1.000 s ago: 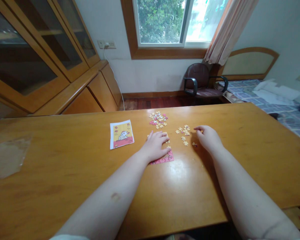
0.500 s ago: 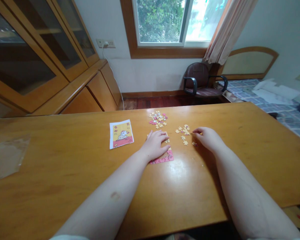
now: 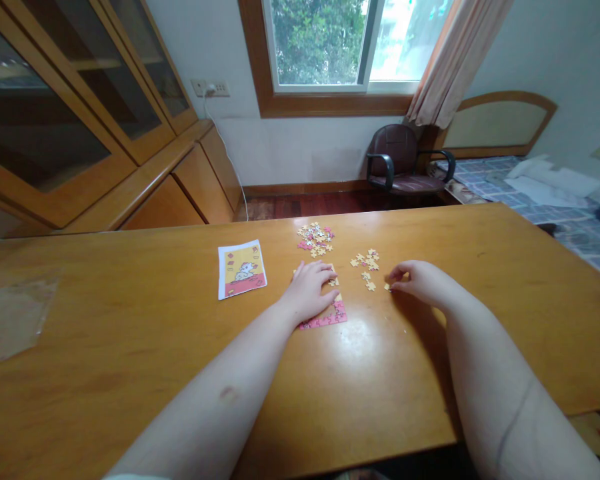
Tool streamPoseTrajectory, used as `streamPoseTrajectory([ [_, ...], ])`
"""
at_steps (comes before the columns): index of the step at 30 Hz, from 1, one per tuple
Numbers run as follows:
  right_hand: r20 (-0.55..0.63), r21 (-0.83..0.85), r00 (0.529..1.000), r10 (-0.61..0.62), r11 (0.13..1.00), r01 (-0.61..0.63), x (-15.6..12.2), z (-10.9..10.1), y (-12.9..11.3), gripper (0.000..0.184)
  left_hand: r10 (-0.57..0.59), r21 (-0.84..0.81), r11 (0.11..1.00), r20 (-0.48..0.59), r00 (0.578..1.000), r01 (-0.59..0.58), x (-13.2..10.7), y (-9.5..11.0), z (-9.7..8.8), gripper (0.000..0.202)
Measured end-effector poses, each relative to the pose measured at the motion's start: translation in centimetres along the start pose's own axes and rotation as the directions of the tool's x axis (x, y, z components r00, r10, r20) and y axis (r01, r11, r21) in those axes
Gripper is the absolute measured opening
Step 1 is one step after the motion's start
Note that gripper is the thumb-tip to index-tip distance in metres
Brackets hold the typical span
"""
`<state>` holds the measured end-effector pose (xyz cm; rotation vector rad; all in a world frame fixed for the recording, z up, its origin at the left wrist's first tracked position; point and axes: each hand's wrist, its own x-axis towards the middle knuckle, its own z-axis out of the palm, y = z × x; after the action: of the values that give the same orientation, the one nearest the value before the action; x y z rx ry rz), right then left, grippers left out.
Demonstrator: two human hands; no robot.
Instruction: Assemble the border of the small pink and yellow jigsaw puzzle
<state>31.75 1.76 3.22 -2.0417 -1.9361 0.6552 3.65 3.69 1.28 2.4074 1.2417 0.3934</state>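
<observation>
My left hand (image 3: 309, 288) lies flat with fingers spread on a partly assembled pink and yellow jigsaw (image 3: 330, 313) on the wooden table (image 3: 130, 347). My right hand (image 3: 420, 280) rests to its right with fingers curled, its fingertips pinching at a small loose piece (image 3: 387, 287). A small scatter of yellow pieces (image 3: 366, 262) lies just left of that hand. A larger heap of pink and yellow pieces (image 3: 316, 239) sits farther back. The reference picture card (image 3: 241, 269) lies left of my left hand.
A clear plastic bag (image 3: 15, 313) lies at the table's left end. Beyond the table stand a dark armchair (image 3: 400, 163), wooden cabinets with glass doors (image 3: 80, 113) and a window. A bed with papers (image 3: 550, 193) is at the right.
My right hand has slid back toward me and slightly down, from the yellow scatter to the single small piece. My left hand stays on the jigsaw.
</observation>
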Motion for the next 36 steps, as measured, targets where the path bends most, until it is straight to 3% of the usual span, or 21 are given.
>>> streamPoseTrajectory([
  [4,0.019,-0.037,0.999,-0.039,0.999,0.040,0.2,0.8,-0.2,0.010,-0.002,-0.002,1.000,-0.008,1.000,0.002,0.0,0.0,0.1,0.038],
  [8,0.009,-0.115,1.000,0.020,0.993,-0.019,0.6,1.3,-0.2,0.010,-0.005,-0.006,1.000,-0.019,1.000,0.005,0.1,0.0,0.1,0.037],
  [12,-0.002,-0.108,0.995,0.103,0.989,-0.103,0.6,0.9,-0.3,0.012,0.008,-0.023,1.000,-0.050,0.999,-0.009,0.1,-0.1,0.2,0.036],
  [16,-0.009,-0.074,0.997,0.072,0.995,-0.073,0.0,0.0,-0.3,0.013,0.009,-0.032,0.999,-0.067,0.998,-0.011,0.1,-0.1,0.2,0.035],
  [22,0.057,-0.037,0.998,-0.036,0.999,0.038,0.0,-0.4,-0.3,0.020,0.006,-0.031,0.999,-0.072,0.997,-0.009,0.1,-0.2,0.2,0.035],
  [31,0.168,-0.022,0.985,0.047,0.999,-0.044,1.0,0.7,1.5,0.010,0.011,-0.045,0.999,-0.106,0.994,-0.016,0.2,-0.3,0.4,0.037],
  [36,0.187,-0.083,0.978,0.088,0.994,-0.074,0.8,0.6,1.1,0.010,-0.009,-0.051,0.999,-0.111,0.994,0.004,0.2,-0.2,0.4,0.037],
])
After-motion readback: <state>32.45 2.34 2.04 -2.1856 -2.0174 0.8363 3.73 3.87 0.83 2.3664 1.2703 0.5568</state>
